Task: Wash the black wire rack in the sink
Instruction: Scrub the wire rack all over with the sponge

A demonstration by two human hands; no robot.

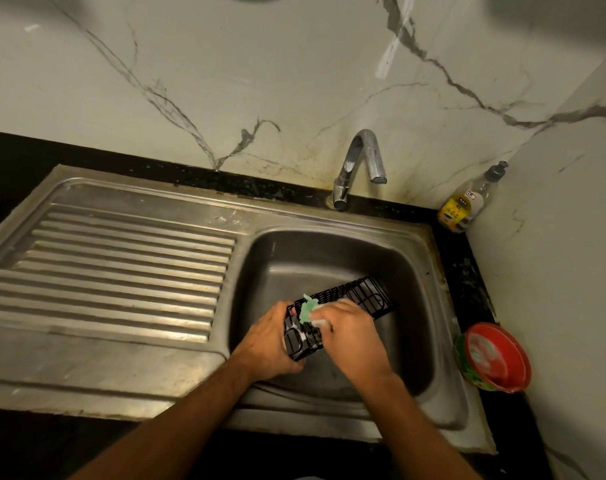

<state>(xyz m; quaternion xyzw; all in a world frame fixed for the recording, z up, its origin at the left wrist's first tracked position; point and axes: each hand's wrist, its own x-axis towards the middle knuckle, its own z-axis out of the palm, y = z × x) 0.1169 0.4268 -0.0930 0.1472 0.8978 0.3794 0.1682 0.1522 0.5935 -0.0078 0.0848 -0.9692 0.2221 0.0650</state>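
Observation:
The black wire rack [355, 295] lies tilted over the steel sink basin [332, 252], its far end pointing toward the back right. My left hand [272, 344] grips the rack's near end from the left side. My right hand [351, 336] presses a green scrub pad [308, 308] with white suds against the middle of the rack. The part of the rack under both hands is hidden.
A chrome tap [358, 164] stands behind the basin with no water running. The ribbed steel drainboard [121, 271] lies to the left. A pump bottle of yellow liquid [466, 202] sits in the back right corner. A red-lidded green tub [493, 358] rests on the black counter at the right.

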